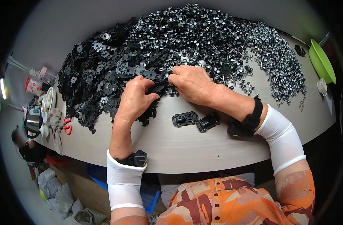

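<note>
My left hand [136,98] lies at the near edge of a pile of black plastic toy-car chassis plates [85,75]. Its thumb and fingers are apart, with dark plates just beyond them. Beside it, my right hand [192,84] has its fingers bent together over the pile's edge; whatever they grip is hidden. A small dark part with metal bits [172,91] shows just below those fingertips. Nearer to me lie two toy-car chassis with wheels, the left chassis [185,119] and the right chassis [208,122]. Wheel-and-axle sets [194,33] are heaped behind my hands.
More small silvery wheel parts [278,60] spread along the right side of the table [186,150]. A green basin [322,62] and a white cup [322,87] stand at the right edge. Red-handled scissors [67,126], a grey cloth [56,127] and a metal kettle [32,124] are at the left.
</note>
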Demonstrator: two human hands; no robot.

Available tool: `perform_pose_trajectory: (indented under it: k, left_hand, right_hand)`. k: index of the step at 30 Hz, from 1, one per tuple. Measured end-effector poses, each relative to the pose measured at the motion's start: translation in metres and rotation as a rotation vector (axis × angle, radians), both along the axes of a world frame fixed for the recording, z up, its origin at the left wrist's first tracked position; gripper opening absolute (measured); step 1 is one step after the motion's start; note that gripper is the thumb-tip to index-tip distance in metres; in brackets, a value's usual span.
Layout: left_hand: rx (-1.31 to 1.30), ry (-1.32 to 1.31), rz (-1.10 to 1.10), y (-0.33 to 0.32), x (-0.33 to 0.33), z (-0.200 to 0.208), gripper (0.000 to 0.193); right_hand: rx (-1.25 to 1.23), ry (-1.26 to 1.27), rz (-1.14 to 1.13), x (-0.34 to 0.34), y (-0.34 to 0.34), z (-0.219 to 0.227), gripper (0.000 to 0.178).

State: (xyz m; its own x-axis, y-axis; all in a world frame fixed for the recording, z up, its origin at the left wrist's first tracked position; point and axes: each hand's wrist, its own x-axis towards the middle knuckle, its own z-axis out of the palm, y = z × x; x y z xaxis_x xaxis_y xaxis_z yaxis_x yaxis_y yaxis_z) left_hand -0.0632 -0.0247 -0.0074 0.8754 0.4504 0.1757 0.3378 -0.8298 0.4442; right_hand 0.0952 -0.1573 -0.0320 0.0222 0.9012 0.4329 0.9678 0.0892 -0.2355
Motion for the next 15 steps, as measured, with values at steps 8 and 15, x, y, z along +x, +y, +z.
perform_pose_trajectory:
  k: [8, 15]
  left_hand:
    - [-0.109, -0.158, 0.085, 0.007, -0.005, 0.003, 0.012]
    - [-1.038, -0.204, 0.057, -0.004, -0.003, 0.013, 0.013]
  right_hand:
    - [0.182, 0.228, -0.026, 0.012, -0.011, 0.013, 0.007]
    - [0.015, 0.885, 0.04, 0.014, -0.023, 0.03, 0.011]
